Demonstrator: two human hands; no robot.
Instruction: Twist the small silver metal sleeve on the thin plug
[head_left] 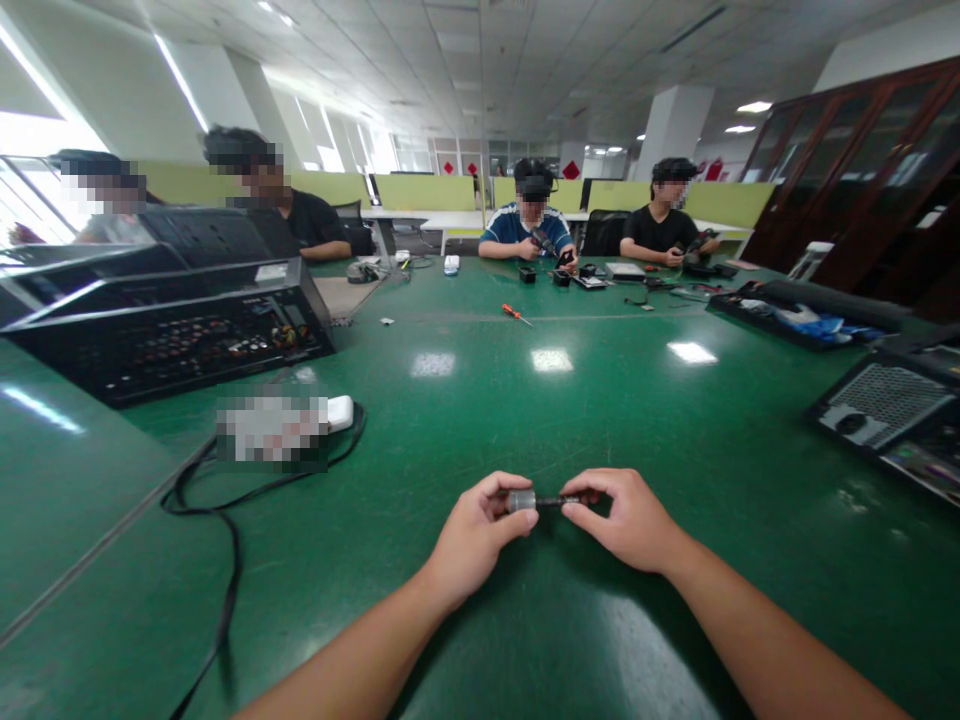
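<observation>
Over the green tabletop (pixel 480 420), my left hand (pixel 480 530) is closed around a short grey metal cylinder (pixel 522 500), thumb and fingers on its sides. A thin dark shaft (pixel 551 502) lies in line with the cylinder and reaches to the right. Its right end is pinched between the thumb and fingers of my right hand (pixel 626 515). Cylinder and shaft look like one piece held level, perhaps a hole saw on its arbor, but the kind is not clear. My fingers hide part of both ends.
An orange-handled screwdriver (pixel 516 314) lies farther back. At left are an open black computer case (pixel 210 330), a black strap (pixel 236 550) and a white object (pixel 340 412). Another metal case (pixel 885 410) sits at right, near a black tray (pixel 787 320). Several people work across the table.
</observation>
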